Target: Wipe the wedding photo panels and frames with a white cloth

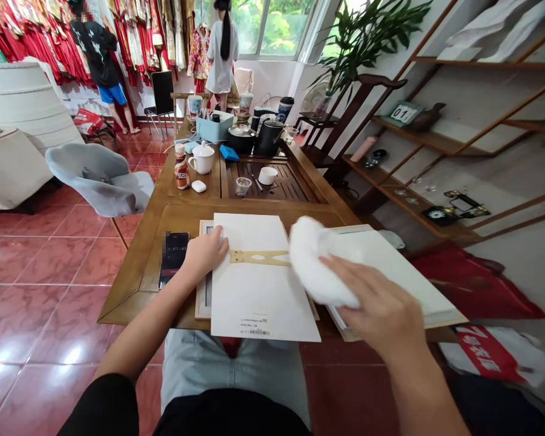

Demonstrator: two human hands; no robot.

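My left hand point(205, 249) grips the left edge of a white board point(258, 297), its fingers curled at that edge. Across the board's middle lies a flat tan strip with pointed cut-outs point(254, 257); small print and a barcode show near its lower edge. The board lies slightly askew over a light wooden frame point(203, 303), which is mostly hidden. In my right hand point(381, 303) is a wad of white fluffy material point(320, 260), perhaps cotton, slightly blurred. It hovers at or over the board's right edge; contact cannot be made out.
A phone point(174, 257) lies left of the frame. Stacked pale panels point(390, 266) sit to the right. Farther back on the wooden table point(136, 272) are a bottle point(181, 166), a lidded white mug point(203, 158) and a tea tray point(295, 184). Two people stand near clothing racks.
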